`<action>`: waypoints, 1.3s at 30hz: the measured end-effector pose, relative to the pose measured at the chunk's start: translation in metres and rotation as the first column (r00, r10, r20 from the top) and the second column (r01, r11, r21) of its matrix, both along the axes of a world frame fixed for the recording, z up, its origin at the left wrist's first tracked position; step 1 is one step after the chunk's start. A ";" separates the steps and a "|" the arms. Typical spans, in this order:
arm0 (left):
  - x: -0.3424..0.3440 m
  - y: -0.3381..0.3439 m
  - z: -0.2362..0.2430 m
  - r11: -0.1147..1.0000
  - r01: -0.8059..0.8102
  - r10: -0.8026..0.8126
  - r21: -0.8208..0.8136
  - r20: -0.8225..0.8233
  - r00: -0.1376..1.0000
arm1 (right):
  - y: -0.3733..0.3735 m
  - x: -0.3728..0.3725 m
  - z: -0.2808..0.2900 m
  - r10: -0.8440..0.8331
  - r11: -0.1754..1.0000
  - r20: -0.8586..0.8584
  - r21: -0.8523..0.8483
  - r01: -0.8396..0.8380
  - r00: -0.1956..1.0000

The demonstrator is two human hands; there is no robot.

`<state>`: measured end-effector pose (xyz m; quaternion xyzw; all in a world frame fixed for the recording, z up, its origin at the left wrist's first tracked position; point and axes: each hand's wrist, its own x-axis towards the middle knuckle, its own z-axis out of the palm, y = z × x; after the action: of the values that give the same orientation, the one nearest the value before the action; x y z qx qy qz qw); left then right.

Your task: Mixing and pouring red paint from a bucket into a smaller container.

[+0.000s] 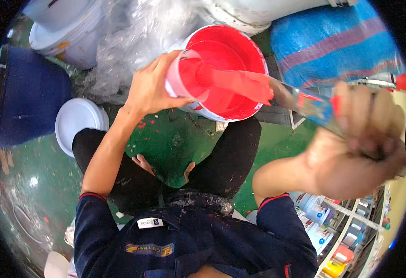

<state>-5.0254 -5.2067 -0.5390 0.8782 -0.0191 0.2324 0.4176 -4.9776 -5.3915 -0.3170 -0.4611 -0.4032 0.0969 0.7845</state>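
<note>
My left hand (148, 89) grips a small white tub (171, 82), its fingers wrapped around the side. Red paint coats the inside of this tub, which is tilted over a large white bucket (261, 54) of red paint. On the right, my right hand (358, 123), blurred by motion, is closed around the handle of a spatula (284, 95). Wet red paint covers the spatula's blade, and its far end reaches to the mouth of the small tub. The bucket stands just beyond my knees, and its inner wall is smeared red.
A lidded white pail (80, 121) and a dark blue container (34, 97) stand at left. Clear plastic wrap (129, 44) lies behind the bucket. A blue woven sack (332, 44) sits at far right. Shelves (351, 217) with paint containers line the lower right. Red spots mark the green floor (166, 134).
</note>
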 end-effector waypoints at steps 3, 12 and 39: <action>-0.001 0.000 -0.004 1.000 -0.003 0.004 -0.009 0.035 0.999 | 0.019 0.012 -0.078 -0.283 0.958 0.002 0.043 0.282 0.959; -0.006 0.003 -0.004 0.999 -0.020 0.021 0.036 -0.012 1.000 | 0.026 0.089 -0.153 -0.422 0.902 -0.090 -0.146 0.407 0.902; -0.008 0.003 -0.005 1.000 -0.015 0.015 -0.001 0.010 1.000 | 0.046 0.081 -0.190 -0.438 0.894 -0.086 -0.148 0.424 0.895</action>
<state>-5.0332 -5.2034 -0.5444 0.8770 -0.0145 0.2398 0.4160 -4.8970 -5.3453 -0.5071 -0.5811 -0.2374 -0.0275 0.7780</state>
